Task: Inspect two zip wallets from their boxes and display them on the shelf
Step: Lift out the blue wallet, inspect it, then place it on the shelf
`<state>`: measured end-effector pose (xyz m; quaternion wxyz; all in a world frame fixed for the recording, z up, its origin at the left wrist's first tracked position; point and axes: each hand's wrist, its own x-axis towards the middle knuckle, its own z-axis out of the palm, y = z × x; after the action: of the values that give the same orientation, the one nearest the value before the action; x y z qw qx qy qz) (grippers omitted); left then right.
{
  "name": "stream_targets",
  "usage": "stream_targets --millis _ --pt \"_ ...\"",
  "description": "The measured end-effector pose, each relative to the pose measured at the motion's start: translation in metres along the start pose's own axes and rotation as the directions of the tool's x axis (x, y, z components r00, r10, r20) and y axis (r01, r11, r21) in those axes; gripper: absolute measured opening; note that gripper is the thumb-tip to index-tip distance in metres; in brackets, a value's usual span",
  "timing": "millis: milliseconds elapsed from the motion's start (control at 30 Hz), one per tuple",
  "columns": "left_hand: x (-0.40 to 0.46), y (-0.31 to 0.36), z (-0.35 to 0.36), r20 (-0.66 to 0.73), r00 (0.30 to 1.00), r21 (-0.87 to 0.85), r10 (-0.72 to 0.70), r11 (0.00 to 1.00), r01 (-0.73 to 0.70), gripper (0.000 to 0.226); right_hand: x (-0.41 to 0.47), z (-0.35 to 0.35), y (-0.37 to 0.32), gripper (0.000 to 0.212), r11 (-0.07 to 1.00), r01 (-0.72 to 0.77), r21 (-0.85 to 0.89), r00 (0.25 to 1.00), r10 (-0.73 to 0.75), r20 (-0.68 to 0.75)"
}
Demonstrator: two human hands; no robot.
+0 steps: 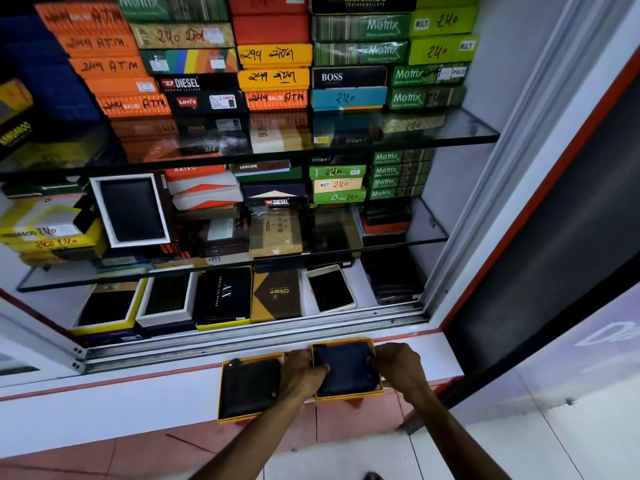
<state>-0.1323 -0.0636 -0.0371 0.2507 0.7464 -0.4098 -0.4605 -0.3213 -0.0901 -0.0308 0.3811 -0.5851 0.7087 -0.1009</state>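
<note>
Two open yellow boxes sit on the white ledge in front of the cabinet. The left box [221, 393] holds a black zip wallet [249, 389]. The right box [346, 341] holds a dark navy zip wallet [348, 370]. My left hand [299, 374] rests on the left edge of the navy wallet, thumb on top. My right hand [401, 367] grips the wallet's right edge, fingertips curled over it. Both hands hold this wallet while it lies in its box.
The glass-shelved cabinet behind is packed with stacked wallet boxes. Its bottom shelf [367, 292] holds open boxes with dark wallets, an AX box [223, 296] and an Orbit box [277, 294]. A sliding-door track [242, 336] runs along the front. Red floor tiles lie below.
</note>
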Motion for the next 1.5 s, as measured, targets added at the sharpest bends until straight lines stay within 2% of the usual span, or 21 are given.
stream_targets --millis 67,133,200,300,400,467,633,800,900,1100,1300,1367,1500 --pt "-0.006 0.006 -0.013 -0.061 0.998 -0.076 0.028 0.997 -0.033 0.016 -0.006 -0.012 -0.005 0.014 0.980 0.000 0.201 0.998 0.011 -0.055" --pt "-0.018 0.016 -0.030 -0.114 0.992 -0.180 0.054 0.981 -0.074 0.022 -0.015 -0.029 -0.015 0.010 0.905 0.015 0.426 0.997 0.017 -0.071" --pt "-0.028 0.031 -0.050 -0.179 0.979 -0.228 0.096 0.964 -0.137 0.026 -0.024 -0.047 -0.031 0.010 0.821 0.068 0.567 0.997 -0.038 -0.064" --pt "-0.040 0.058 -0.077 -0.271 0.942 -0.260 0.200 0.927 -0.272 0.026 -0.036 -0.073 -0.061 0.017 0.731 0.160 0.663 0.987 -0.126 -0.098" --pt "-0.044 0.089 -0.103 -0.351 0.883 -0.279 0.310 0.866 -0.415 0.028 -0.037 -0.098 -0.096 0.020 0.677 0.264 0.687 0.964 -0.212 -0.161" --pt "-0.040 0.108 -0.118 -0.397 0.853 -0.316 0.339 0.822 -0.474 0.028 -0.030 -0.111 -0.116 0.020 0.642 0.332 0.691 0.942 -0.260 -0.212" --pt "-0.009 0.151 -0.139 -0.430 0.811 -0.314 0.397 0.777 -0.546 0.029 0.018 -0.126 -0.158 0.018 0.639 0.410 0.651 0.912 -0.278 -0.301" --pt "0.032 0.187 -0.136 -0.364 0.831 -0.254 0.421 0.813 -0.523 0.041 0.078 -0.130 -0.182 0.033 0.727 0.451 0.518 0.877 -0.256 -0.406" --pt "0.052 0.200 -0.130 -0.330 0.845 -0.225 0.421 0.834 -0.503 0.051 0.103 -0.133 -0.189 0.039 0.754 0.439 0.488 0.877 -0.243 -0.414" --pt "0.071 0.207 -0.120 -0.248 0.867 -0.278 0.431 0.826 -0.490 0.065 0.122 -0.132 -0.186 0.044 0.802 0.416 0.430 0.879 -0.233 -0.416" --pt "0.076 0.197 -0.124 -0.215 0.867 -0.285 0.449 0.821 -0.495 0.075 0.113 -0.130 -0.187 0.053 0.776 0.437 0.455 0.887 -0.287 -0.363" --pt "0.072 0.190 -0.130 -0.236 0.864 -0.284 0.445 0.819 -0.499 0.074 0.100 -0.128 -0.187 0.055 0.768 0.485 0.419 0.857 -0.321 -0.403" --pt "0.043 0.159 -0.146 -0.356 0.792 -0.205 0.496 0.786 -0.584 0.052 0.053 -0.107 -0.185 0.042 0.688 0.661 0.301 0.687 -0.393 -0.610"
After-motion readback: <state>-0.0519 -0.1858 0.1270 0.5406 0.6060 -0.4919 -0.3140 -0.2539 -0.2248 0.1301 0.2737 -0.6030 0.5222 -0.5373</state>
